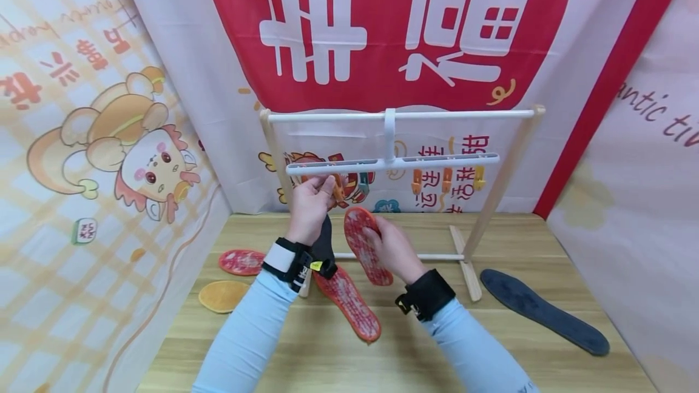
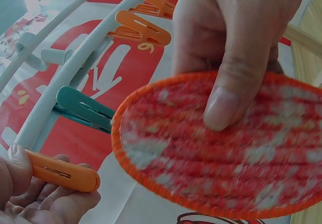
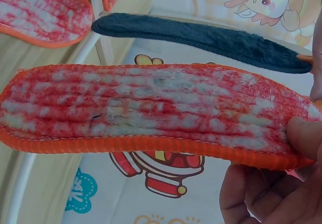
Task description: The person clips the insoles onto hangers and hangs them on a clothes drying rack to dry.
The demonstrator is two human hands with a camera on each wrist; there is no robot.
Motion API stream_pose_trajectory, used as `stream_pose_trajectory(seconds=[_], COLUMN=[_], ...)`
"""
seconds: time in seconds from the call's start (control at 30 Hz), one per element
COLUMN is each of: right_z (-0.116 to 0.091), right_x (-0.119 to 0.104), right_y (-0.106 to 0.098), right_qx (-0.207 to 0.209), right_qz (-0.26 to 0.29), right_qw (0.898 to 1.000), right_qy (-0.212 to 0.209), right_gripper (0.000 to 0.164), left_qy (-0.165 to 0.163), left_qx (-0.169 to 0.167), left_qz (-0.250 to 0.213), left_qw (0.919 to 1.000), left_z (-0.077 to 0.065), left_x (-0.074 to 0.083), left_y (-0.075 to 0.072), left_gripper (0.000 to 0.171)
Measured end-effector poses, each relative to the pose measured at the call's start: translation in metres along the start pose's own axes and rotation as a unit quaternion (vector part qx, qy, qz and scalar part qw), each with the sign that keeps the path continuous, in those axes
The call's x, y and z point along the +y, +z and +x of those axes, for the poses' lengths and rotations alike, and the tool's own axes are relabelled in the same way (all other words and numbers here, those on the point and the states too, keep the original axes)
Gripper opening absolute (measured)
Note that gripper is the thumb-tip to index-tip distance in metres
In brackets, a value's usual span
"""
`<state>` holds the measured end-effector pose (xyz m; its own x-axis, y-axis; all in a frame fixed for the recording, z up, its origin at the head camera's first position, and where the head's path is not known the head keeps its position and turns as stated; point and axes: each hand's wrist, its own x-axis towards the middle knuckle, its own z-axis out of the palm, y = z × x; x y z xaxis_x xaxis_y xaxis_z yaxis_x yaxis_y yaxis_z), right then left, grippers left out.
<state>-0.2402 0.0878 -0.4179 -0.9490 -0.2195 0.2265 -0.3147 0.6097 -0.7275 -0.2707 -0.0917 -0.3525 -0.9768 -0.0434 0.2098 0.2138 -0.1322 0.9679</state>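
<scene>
My left hand [image 1: 309, 208] is up at the left half of a white clip hanger [image 1: 349, 167], its thumb and fingers pinching an orange clip [image 2: 65, 173]. My right hand [image 1: 400, 251] grips a red-and-white insole [image 1: 360, 232] with an orange edge, thumb on its face near one end. That end lies close to a teal clip [image 2: 83, 105] in the left wrist view. A dark, fuzzy insole [image 3: 201, 40] hangs from a clip at the hanger's left end, partly hidden behind my left wrist in the head view.
The hanger hooks over the white top bar [image 1: 459, 115] of a wooden-legged rack. More orange and yellow clips [image 1: 479, 178] hang at its right. On the table lie a red insole [image 1: 352, 305], another red one [image 1: 240, 262], a tan insole [image 1: 222, 296] and a dark insole [image 1: 543, 311].
</scene>
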Motion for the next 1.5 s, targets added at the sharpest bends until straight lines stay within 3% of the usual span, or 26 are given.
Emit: stream_pose_trajectory(seconds=[0.2, 0.43, 0.87, 1.2, 1.5], right_z=[0.008, 0.013, 0.019, 0.022, 0.023], right_x=[-0.006, -0.012, -0.018, -0.022, -0.024], right_y=[0.000, 0.003, 0.002, 0.005, 0.008], right_qx=[-0.010, -0.014, -0.017, -0.022, -0.033], right_qz=[-0.002, 0.007, 0.037, 0.044, 0.036], right_qw=[1.000, 1.000, 0.999, 0.999, 0.999], right_qy=[0.005, 0.004, 0.005, -0.007, -0.019], right_gripper=[0.023, 0.020, 0.015, 0.017, 0.018], left_qy=[0.008, -0.010, -0.003, 0.015, 0.023], left_qx=[0.005, 0.019, 0.013, 0.040, 0.034], left_qz=[0.010, 0.016, 0.005, 0.066, 0.074], left_qw=[0.9999, 0.9996, 0.9999, 0.9969, 0.9964], left_z=[-0.003, -0.005, -0.005, -0.005, -0.006], left_x=[0.003, 0.004, 0.001, 0.003, 0.003], left_y=[0.000, 0.000, -0.001, 0.000, -0.002], left_gripper=[0.038, 0.036, 0.038, 0.038, 0.037])
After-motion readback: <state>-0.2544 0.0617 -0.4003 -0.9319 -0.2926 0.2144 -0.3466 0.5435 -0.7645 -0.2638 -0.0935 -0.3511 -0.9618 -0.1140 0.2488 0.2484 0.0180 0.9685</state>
